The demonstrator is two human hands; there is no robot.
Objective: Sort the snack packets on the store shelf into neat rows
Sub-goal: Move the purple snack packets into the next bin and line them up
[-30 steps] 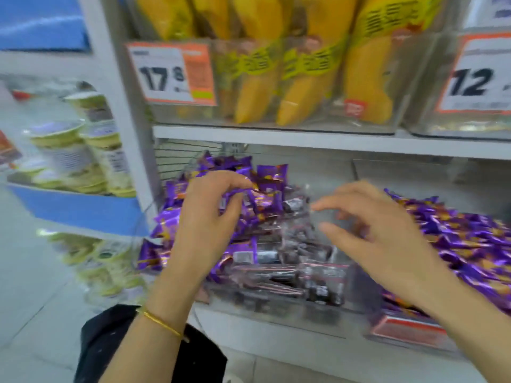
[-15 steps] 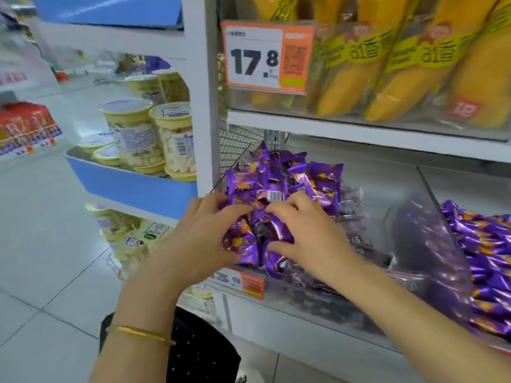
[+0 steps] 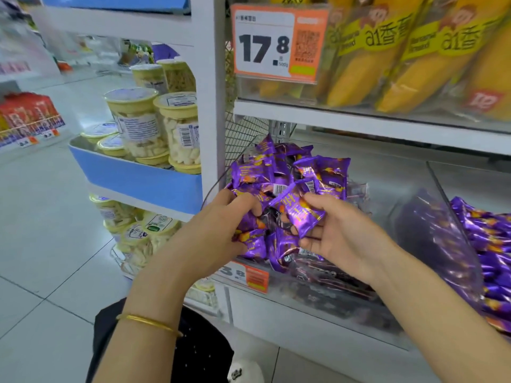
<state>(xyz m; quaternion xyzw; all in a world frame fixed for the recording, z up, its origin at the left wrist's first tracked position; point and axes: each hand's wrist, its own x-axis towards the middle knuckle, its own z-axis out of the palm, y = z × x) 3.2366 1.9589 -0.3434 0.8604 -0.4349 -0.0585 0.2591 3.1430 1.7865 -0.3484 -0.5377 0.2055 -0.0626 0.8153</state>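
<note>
Mid-gather: left hand (image 3: pixel 221 230) fingers (image 3: pixel 246 201) clamp bunched purple snack packets (image 3: pixel 290 167); right hand (image 3: pixel 340 236) pinches a loose packet (image 3: pixel 301 214). Next, square them between the fingers.

- Pale glossy floor tiles (image 3: pixel 41 244) with dark joints reflect bright, even light.
- A white upright post (image 3: pixel 208 78) carries white shelf boards (image 3: pixel 359 125); a black wire mesh panel (image 3: pixel 243 134) stands just behind the post.
- An orange price tag (image 3: pixel 276 42) reads 17.8.
- A blue tray (image 3: pixel 138 178) on the side rack holds yellow-lidded jars (image 3: pixel 135 120).
- Red packs (image 3: pixel 27 111) fill a blurred display across the aisle.
</note>
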